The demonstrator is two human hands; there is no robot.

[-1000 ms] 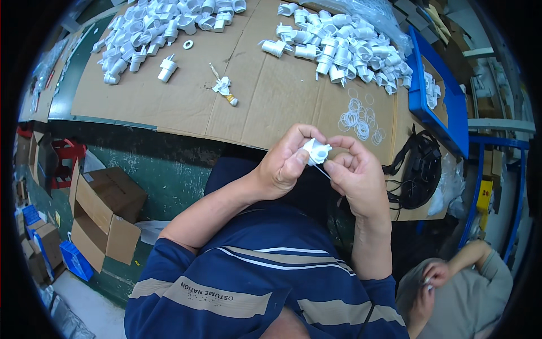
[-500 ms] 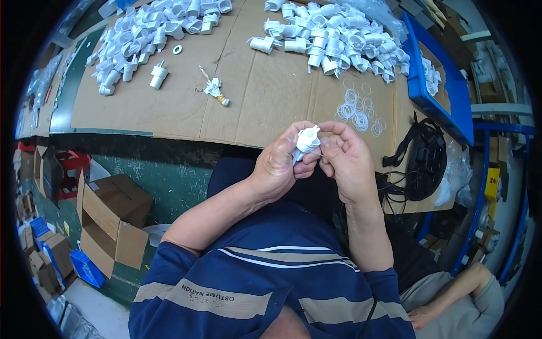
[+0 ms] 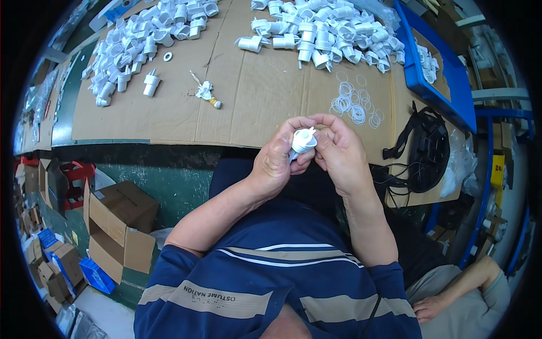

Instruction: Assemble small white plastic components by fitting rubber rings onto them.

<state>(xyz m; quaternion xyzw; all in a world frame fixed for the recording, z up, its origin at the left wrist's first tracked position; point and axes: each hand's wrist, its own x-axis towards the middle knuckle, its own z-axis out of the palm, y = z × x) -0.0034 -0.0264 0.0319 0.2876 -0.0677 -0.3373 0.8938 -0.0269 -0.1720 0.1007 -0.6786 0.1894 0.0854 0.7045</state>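
Note:
Above my lap, just off the table's near edge, I hold a white plastic fitting (image 3: 303,140) with a ribbed neck and a small spout. My left hand (image 3: 275,158) is closed around its lower body. The fingers of my right hand (image 3: 339,151) are bent and pressed against its right side, with the thumb and index finger closed at the ribbed part. Whether a thin ring lies under those fingertips is hidden. Beyond my hands lie several thin white rings (image 3: 357,110) in a loose heap. A white fitting with a tan part (image 3: 205,91) lies alone on the cardboard.
Cardboard (image 3: 254,107) covers the table. White fittings pile up at the far left (image 3: 132,48) and far right (image 3: 333,34). A blue tray (image 3: 416,85) and a black strapped item (image 3: 427,150) stand at right. An open carton (image 3: 121,223) is on the floor. Another person's arm (image 3: 463,288) shows lower right.
My view has shifted slightly. My right fingers have closed in on the fitting, and a thin white strand seen by the right thumb before is now out of sight.

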